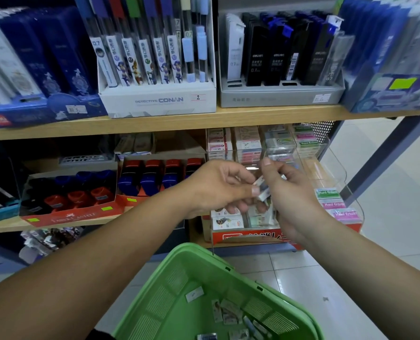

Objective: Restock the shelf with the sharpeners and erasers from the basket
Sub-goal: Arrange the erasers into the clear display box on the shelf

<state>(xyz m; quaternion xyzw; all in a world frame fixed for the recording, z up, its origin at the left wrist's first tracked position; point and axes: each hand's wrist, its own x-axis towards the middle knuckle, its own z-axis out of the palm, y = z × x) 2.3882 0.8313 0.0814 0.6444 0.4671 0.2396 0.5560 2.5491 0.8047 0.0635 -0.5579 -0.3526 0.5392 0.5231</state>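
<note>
**Two hands meet over a small eraser in front of a stationery shelf**

Both bare forearms reach forward from the bottom corners of the view and converge at the centre. The left hand [218,187] is turned palm inward, fingers curled, with its thumb and forefinger pinching one end of a small wrapped eraser [263,191]. The right hand [291,192] faces it, thumb pointing up, its fingers curled round the other end of the same eraser. Motion blur makes it hard to tell whether the right hand holds more than one piece.

The hands hover just in front of a clear display case [336,168] on the right end of the lower shelf [3,227]. The case is packed with stacked boxed erasers, some labelled "Hard Eraser".

To the left on the same shelf, red and blue sharpeners [79,195] stand in rows inside a red carton [66,217].

Below the arms, a green plastic basket [169,303] fills the lower middle of the view. More loose erasers [228,314] lie scattered on its floor.
</note>
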